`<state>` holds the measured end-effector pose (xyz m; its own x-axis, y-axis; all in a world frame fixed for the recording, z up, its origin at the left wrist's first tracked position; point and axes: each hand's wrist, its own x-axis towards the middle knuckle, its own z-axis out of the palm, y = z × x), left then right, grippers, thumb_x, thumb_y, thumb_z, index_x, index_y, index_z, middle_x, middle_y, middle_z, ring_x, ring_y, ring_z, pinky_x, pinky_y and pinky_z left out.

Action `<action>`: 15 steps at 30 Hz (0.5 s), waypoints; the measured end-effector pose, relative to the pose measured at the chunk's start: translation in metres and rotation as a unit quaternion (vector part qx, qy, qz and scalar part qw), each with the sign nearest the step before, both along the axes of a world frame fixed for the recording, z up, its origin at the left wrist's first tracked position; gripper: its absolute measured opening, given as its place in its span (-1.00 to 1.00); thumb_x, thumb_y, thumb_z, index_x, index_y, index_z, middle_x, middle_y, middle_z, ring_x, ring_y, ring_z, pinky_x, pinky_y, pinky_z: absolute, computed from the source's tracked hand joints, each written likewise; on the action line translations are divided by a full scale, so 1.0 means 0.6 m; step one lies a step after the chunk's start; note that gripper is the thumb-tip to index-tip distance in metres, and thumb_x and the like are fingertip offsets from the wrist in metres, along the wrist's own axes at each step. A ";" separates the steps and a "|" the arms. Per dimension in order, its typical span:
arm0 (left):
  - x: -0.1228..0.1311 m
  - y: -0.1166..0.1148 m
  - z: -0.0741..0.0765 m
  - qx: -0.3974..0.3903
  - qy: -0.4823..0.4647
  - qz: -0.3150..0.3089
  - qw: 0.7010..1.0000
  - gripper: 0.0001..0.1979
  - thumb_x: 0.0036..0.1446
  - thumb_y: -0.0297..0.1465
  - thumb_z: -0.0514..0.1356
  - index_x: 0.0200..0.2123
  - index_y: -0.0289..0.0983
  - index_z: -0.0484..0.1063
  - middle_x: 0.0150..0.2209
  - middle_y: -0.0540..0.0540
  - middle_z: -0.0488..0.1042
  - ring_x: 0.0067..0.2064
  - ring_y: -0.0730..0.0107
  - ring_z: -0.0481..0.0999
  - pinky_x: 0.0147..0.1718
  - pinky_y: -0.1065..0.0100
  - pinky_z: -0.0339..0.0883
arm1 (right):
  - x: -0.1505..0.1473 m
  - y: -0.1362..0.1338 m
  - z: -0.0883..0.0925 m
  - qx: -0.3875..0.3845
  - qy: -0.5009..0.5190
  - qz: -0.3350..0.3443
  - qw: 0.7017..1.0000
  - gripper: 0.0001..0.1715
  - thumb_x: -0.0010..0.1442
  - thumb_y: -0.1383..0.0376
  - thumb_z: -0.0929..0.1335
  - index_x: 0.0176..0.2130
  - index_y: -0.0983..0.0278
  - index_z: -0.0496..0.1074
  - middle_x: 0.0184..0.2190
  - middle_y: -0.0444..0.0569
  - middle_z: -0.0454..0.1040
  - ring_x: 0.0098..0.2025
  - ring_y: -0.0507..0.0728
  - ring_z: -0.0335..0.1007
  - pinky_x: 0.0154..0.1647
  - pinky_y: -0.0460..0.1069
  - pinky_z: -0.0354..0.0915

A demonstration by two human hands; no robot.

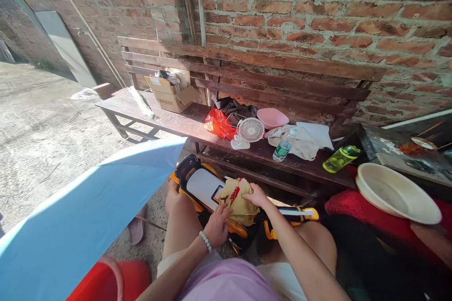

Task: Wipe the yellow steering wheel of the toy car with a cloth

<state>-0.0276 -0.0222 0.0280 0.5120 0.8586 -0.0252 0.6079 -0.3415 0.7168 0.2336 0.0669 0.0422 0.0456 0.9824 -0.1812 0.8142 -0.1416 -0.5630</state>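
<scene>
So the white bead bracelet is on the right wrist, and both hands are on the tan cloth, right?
No, the bracelet is on the left wrist, in the head view; the left hand and right hand are on the cloth.

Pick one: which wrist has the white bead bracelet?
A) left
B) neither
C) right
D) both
A. The white bead bracelet sits at the wrist of the left hand, which is on the tan cloth; the wrist of the right hand shows none.
</scene>
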 end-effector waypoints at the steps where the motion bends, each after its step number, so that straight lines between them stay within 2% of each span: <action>1: 0.000 -0.008 -0.006 -0.005 -0.005 0.005 1.000 -0.37 0.11 -0.52 0.15 0.27 -0.19 0.47 0.41 -0.32 0.37 0.45 -0.10 0.34 0.46 -0.18 0.25 | -0.004 -0.001 -0.001 0.000 -0.003 -0.004 1.000 -0.65 0.03 0.22 0.57 -0.16 0.23 0.56 -0.19 -0.04 0.60 -0.11 0.19 0.58 -0.11 -0.02 0.41; 4: 0.001 -0.022 -0.020 -0.021 -0.025 0.024 0.999 -0.32 0.08 -0.52 0.17 0.32 -0.19 0.44 0.40 -0.33 0.37 0.44 -0.11 0.35 0.48 -0.22 0.22 | -0.019 -0.011 0.007 0.001 -0.017 -0.020 1.000 -0.83 0.06 0.28 0.52 -0.32 0.21 0.49 -0.24 -0.02 0.58 -0.11 0.20 0.55 -0.11 -0.03 0.37; 8: 0.004 -0.018 -0.024 -0.030 -0.063 0.060 0.996 -0.21 0.08 -0.48 0.19 0.43 -0.18 0.32 0.43 -0.32 0.34 0.48 -0.12 0.30 0.51 -0.25 0.14 | -0.049 -0.030 0.032 0.026 0.020 -0.025 0.999 -0.86 0.09 0.31 0.44 -0.42 0.17 0.38 -0.29 -0.05 0.56 -0.14 0.19 0.52 -0.07 -0.02 0.36; 11: 0.006 -0.010 -0.016 -0.035 -0.110 0.106 0.988 -0.17 0.13 -0.43 0.20 0.50 -0.18 0.22 0.45 -0.32 0.30 0.50 -0.09 0.27 0.54 -0.20 0.08 | -0.084 -0.047 0.060 0.026 0.155 -0.053 0.986 -0.91 0.12 0.25 0.40 -0.37 0.15 0.37 -0.36 -0.12 0.54 -0.22 0.17 0.50 -0.13 0.00 0.40; 13: 0.004 -0.008 -0.008 -0.071 -0.138 0.174 0.972 -0.15 0.15 -0.37 0.23 0.52 -0.20 0.16 0.43 -0.34 0.32 0.50 -0.08 0.29 0.53 -0.15 0.12 | -0.109 -0.058 0.083 0.011 0.274 -0.076 0.959 -0.85 0.12 0.15 0.41 -0.31 0.14 0.41 -0.34 -0.12 0.56 -0.23 0.18 0.51 -0.16 0.02 0.44; 15: -0.003 -0.009 0.000 -0.141 -0.172 0.253 0.942 -0.15 0.20 -0.33 0.25 0.53 -0.23 0.11 0.37 -0.35 0.39 0.45 -0.05 0.37 0.48 -0.07 0.23 | -0.131 -0.067 0.106 0.001 0.379 -0.094 0.920 -0.71 0.09 0.04 0.45 -0.24 0.13 0.43 -0.30 -0.10 0.60 -0.21 0.21 0.54 -0.17 0.05 0.48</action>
<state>-0.0293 -0.0277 0.0282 0.0583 0.9788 -0.1963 0.3577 0.1631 0.9195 0.1551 0.0268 0.1061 0.0757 0.9703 -0.2297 0.1478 -0.2387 -0.9598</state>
